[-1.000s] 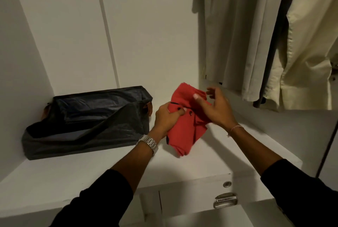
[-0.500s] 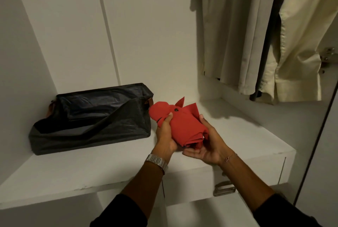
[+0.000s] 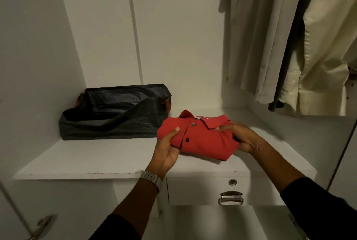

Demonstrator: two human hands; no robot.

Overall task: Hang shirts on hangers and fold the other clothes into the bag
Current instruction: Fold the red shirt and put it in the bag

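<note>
At far left we note the dark bag (image 3: 114,113) lying on the white shelf (image 3: 81,160) against the back wall, its top slumped open toward us, which leaves a ready mouth for folded clothes. Just right of it, we find the red shirt (image 3: 199,135) folded into a compact packet, collar and buttons uppermost, near the bag's right end and low over the shelf; we cannot tell whether its underside touches. The left hand (image 3: 167,151) grips the packet's left edge, thumb on top and fingers curled beneath, evidently to keep the fold from springing apart. The right hand (image 3: 238,136) clasps the right edge by the collar, fingers wrapped round the cloth, steadying the other side. In our judgement, the piece is folded and awaits transfer into the bag. At upper right, pale shirts (image 3: 274,36) hang above the shelf.
</note>
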